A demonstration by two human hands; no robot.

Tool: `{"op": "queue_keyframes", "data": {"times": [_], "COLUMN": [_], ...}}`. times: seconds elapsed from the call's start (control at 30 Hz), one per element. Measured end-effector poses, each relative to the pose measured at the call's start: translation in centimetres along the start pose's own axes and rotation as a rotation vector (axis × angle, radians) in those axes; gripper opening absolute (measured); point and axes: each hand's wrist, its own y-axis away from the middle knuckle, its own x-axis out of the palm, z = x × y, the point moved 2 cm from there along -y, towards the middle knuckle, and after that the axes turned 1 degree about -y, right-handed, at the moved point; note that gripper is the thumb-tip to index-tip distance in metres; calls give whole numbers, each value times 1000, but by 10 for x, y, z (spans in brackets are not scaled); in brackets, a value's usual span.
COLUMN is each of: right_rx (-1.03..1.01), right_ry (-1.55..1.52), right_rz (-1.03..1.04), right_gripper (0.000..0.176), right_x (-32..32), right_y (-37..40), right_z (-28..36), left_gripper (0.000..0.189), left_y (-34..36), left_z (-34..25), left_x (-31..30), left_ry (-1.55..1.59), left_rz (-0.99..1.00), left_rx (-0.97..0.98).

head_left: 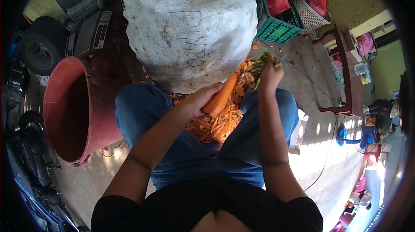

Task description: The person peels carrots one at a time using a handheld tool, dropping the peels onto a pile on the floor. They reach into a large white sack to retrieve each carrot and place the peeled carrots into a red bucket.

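Note:
My left hand point(202, 100) is wrapped round a thick orange carrot point(222, 98), which slants up and to the right between my knees. Up and to the right of it, my right hand point(271, 76) is closed on a bunch of green carrot tops point(259, 64). A thin greyish shape pokes out beside its fingers, too small to make out. The two hands are apart. Below the carrot lies a heap of orange carrot pieces point(212, 128), spread between my legs and up toward my right hand.
A big white woven sack point(190, 28) with carrots at its mouth stands in front. At left is a red barrel point(65, 111) on its side, near a tyre point(41, 46). A green crate point(281, 35), a pale basket point(309, 18) and a reddish wooden frame point(346, 67) stand right.

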Motion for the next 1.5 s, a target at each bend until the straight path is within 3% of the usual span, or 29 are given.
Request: {"op": "queue_keyframes", "data": {"times": [0.1,0.23,0.3,0.37,0.43,0.53,0.6,0.63,0.77,0.83,0.9,0.93,1.0,1.03,1.1,1.13,1.23,1.3,1.33,1.37,1.43,1.5], "right_rx": [147,-178,-198,-214,-158,-158,-30,-34,152,-36,-251,-316,-285,-254,-307,-147,-175,-37,-73,-75,19,-33], "right_ry": [-246,-54,44,83,173,301,-67,-64,-319,-166,-55,47,66,87,47,64,186,-12,-81,-81,-166,-185], "right_rz": [270,446,430,282,-6,-171,-102,-98,328,471,446,442,393,339,128,88,-73,-22,29,31,257,405], "right_gripper": [25,20,19,21,16,20,21,21,18,16,14,22,17,12,14,17,20,23,22,22,18,17], "right_x": [16,28,30,29,15,-11,-17,-17,10,19,23,23,25,25,23,17,-3,-7,-6,-4,7,17], "right_y": [42,85,81,61,14,-21,-19,-11,51,74,88,88,80,73,45,24,-5,-7,5,17,43,66], "right_z": [26,47,43,22,17,9,2,9,37,44,57,55,48,44,31,26,15,2,14,25,38,39], "left_gripper": [36,36,36,36,33,36,42,42,39,35,33,33,33,33,33,34,35,37,37,35,33,30], "left_y": [-1,5,-3,-1,8,15,9,10,3,-2,-1,-1,1,2,5,9,22,21,20,18,13,0], "left_z": [-3,-12,-3,3,10,5,5,1,-2,0,1,2,0,-6,-7,2,0,-5,-6,-9,-9,0], "left_x": [-2,14,4,1,11,18,14,14,1,-1,2,2,2,4,9,14,23,17,16,15,11,0], "left_ry": [-43,114,102,88,-136,-199,-35,-30,83,281,310,300,291,135,-20,-70,-175,-8,-5,26,54,247], "left_rz": [-77,-200,-153,-107,-13,8,3,4,-11,-49,-93,-123,-158,-133,-100,-98,-104,87,89,41,-14,-97], "left_rx": [36,135,136,133,-21,3,12,16,-10,25,60,86,111,155,195,149,8,-77,-76,-47,-17,50]}}
